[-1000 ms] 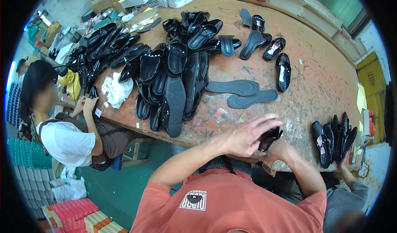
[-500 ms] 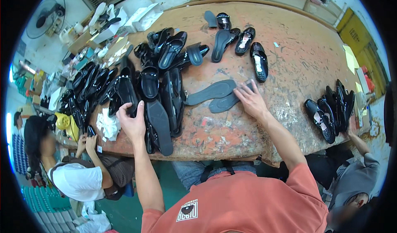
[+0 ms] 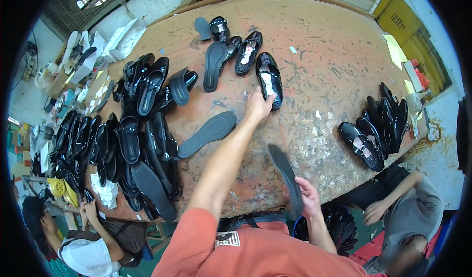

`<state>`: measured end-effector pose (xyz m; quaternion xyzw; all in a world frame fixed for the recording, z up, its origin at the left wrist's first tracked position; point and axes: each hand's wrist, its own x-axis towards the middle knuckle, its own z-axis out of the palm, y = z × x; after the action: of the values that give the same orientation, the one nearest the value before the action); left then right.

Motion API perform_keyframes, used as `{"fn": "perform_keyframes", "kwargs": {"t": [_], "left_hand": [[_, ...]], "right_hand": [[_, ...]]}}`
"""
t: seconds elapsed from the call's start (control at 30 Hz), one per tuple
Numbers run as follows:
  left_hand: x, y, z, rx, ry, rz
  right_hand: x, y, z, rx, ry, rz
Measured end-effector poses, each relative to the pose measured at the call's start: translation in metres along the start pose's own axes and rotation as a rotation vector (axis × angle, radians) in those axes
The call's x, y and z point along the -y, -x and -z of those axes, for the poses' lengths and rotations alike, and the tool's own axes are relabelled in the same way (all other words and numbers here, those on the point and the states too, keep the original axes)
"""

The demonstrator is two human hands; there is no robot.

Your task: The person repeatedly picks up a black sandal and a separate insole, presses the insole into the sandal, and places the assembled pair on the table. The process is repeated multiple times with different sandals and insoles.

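My left hand (image 3: 258, 106) reaches across the table and grips the back end of a black patent shoe (image 3: 267, 72), whose inside shows a pale, shiny patch. Near the front edge, my right hand (image 3: 309, 197) holds a dark grey insole (image 3: 285, 176) tilted on its side, fingers closed on its edge. Another grey insole (image 3: 209, 134) lies flat on the table, left of my left forearm. Just beyond the gripped shoe sits a second black shoe (image 3: 248, 53). A third shoe has an insole (image 3: 214, 66) resting against it.
Black shoes (image 3: 129, 139) are heaped along the table's left side, with white crumpled paper (image 3: 104, 189) beside them. More black shoes (image 3: 361, 141) stand at the right edge. A co-worker (image 3: 88, 232) sits at the left, another (image 3: 413, 218) at the right. Shoes fill a container below the front edge.
My left hand has left the shoe pile and crossed to the single shoe. My right hand has lifted one of the two insoles toward me. The right co-worker's hand has withdrawn from the shoes.
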<state>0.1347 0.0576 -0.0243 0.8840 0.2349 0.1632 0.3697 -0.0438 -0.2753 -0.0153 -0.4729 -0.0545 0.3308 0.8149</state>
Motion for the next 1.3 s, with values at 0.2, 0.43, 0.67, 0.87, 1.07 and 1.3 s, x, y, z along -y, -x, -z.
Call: {"fn": "perform_keyframes", "kwargs": {"t": [0.2, 0.43, 0.67, 0.87, 1.07, 1.3], "left_hand": [[0.007, 0.067, 0.042, 0.035, 0.201, -0.055], [0.094, 0.281, 0.195, 0.237, 0.017, -0.113], [0.079, 0.308, 0.202, 0.251, -0.065, -0.246], [0.091, 0.303, 0.174, 0.189, 0.214, -0.265], [0.087, 0.305, 0.189, 0.175, 0.327, -0.213], [0.098, 0.383, 0.216, -0.216, 0.137, 0.461]], "right_hand": [[0.018, -0.014, 0.009, -0.406, 0.356, 0.526], [0.06, -0.086, -0.015, 0.04, -0.114, 0.125], [0.021, -0.084, -0.062, 0.355, 1.032, 0.054], [0.065, -0.056, -0.092, 0.662, 1.518, 0.307], [0.039, -0.066, -0.117, 0.808, 1.483, 0.386], [0.021, -0.071, -0.106, 0.787, 1.358, 0.24]]}}
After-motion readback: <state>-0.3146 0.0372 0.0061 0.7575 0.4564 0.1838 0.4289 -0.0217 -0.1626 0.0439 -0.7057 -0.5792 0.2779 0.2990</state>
